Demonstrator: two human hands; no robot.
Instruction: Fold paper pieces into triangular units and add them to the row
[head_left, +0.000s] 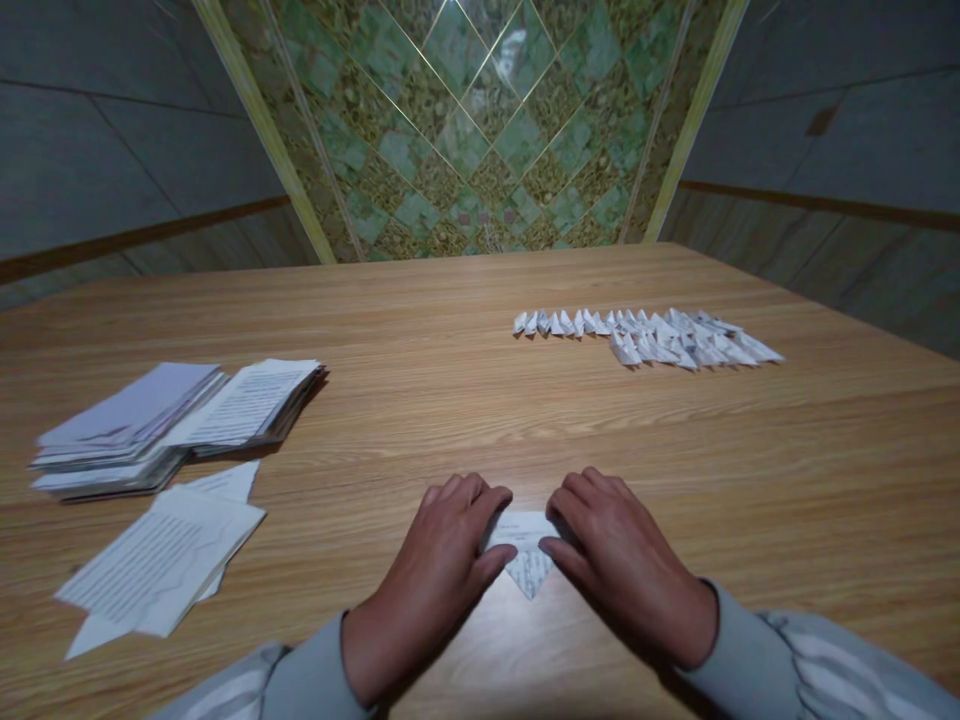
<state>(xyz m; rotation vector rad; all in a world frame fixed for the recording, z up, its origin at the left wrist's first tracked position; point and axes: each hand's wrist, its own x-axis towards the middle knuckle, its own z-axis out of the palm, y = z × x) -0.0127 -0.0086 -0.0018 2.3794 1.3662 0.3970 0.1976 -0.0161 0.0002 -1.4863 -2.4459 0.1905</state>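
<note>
A small folded sheet of printed paper [528, 530] lies near the front of the table, its pointed end toward me. My left hand [450, 545] grips its left side, thumb near the point and fingers curled over the far edge. On the opposite side my right hand [611, 550] grips it the same way, thumb and fingers bent around the paper's right end. Both hands cover the paper's outer corners. Farther off to the right stand several folded paper boats [577, 323] in two rows, close against one another.
At the left lies a stack of papers [135, 410] beside an open-looking pile of printed pages [251, 400]. Nearer me, loose printed sheets [165, 550] overlap on the wooden table [405, 400]. A green tiled wall [465, 130] rises beyond the far edge.
</note>
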